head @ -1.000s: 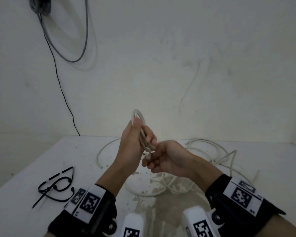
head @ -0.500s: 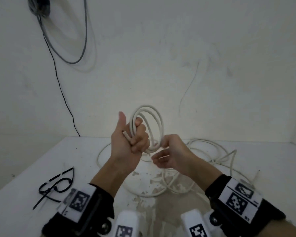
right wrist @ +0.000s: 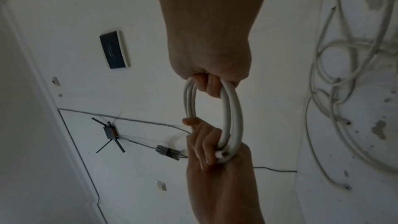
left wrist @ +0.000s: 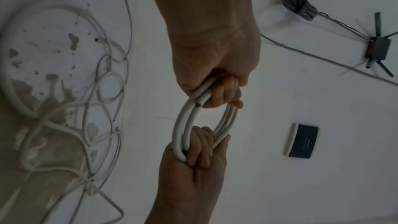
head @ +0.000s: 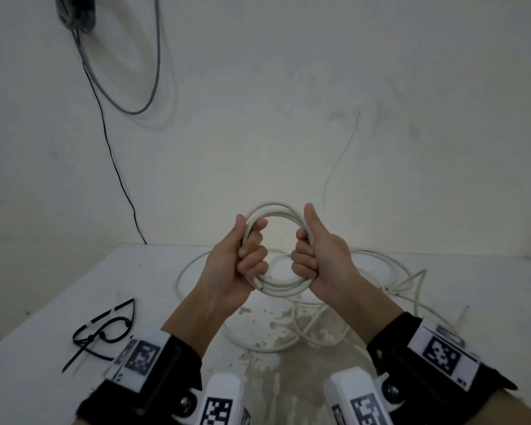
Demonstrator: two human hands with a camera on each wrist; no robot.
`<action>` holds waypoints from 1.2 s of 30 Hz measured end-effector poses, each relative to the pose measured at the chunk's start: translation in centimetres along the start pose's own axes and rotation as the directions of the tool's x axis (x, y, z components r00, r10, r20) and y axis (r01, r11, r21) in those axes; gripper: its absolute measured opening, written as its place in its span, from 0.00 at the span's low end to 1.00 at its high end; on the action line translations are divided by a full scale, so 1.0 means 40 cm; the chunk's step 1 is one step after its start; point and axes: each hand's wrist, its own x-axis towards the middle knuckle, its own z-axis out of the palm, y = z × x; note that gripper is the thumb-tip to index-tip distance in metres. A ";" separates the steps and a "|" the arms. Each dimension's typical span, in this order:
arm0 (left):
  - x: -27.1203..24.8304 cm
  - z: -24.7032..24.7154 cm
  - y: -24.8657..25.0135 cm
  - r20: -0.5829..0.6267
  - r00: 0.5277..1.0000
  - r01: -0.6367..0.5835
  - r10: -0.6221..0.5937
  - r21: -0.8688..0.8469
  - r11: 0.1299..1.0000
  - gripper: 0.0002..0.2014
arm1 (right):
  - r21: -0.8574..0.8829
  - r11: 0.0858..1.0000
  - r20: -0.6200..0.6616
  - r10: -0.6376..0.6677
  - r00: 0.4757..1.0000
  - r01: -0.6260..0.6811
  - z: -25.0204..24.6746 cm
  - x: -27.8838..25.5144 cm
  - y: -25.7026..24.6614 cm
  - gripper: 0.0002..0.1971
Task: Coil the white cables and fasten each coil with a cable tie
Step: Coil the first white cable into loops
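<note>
Fingers first: the left hand has all its fingers curled tight round the left side of the white cable coil, thumb lying up along the outside of the loops. The right hand mirrors it – fingers wrapped round the coil's right side, thumb sticking straight up. So that's 2 fists on 1 ring, and the coil is held upright in the air between them, above the white table.

From the left wrist camera the coil shows several loops bunched side by side, with a cut cable end poking out just beside the left hand's fingers; the right hand clamps the opposite side. The right wrist camera gives the same picture reversed – right hand at the top of the coil, left hand at the bottom, the cable end tucked against the left palm.

Under the coil, on the table, a loose tangle of white cables sprawls over a patch of worn, stained surface. Left of the coil and nearer the person, a small heap of black cable ties lies on the table. Behind the coil stands a white wall, with a grey cable loop and a thin black wire hanging up at the left.
</note>
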 end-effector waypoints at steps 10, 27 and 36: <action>-0.002 -0.018 0.009 -0.109 0.989 0.107 -0.102 0.035 0.994 0.15 | -0.288 0.957 0.073 0.011 0.997 0.010 -0.006 0.014 -0.020 0.23; 0.001 -0.003 0.022 -0.204 0.963 -0.141 0.178 0.185 0.973 0.18 | -0.535 0.767 0.298 -0.220 0.929 0.353 -0.027 0.000 0.003 0.27; -0.005 -0.003 0.014 -0.249 0.943 -0.165 0.221 0.228 0.960 0.20 | -0.700 0.665 0.162 -0.206 0.965 0.259 -0.026 0.005 0.030 0.04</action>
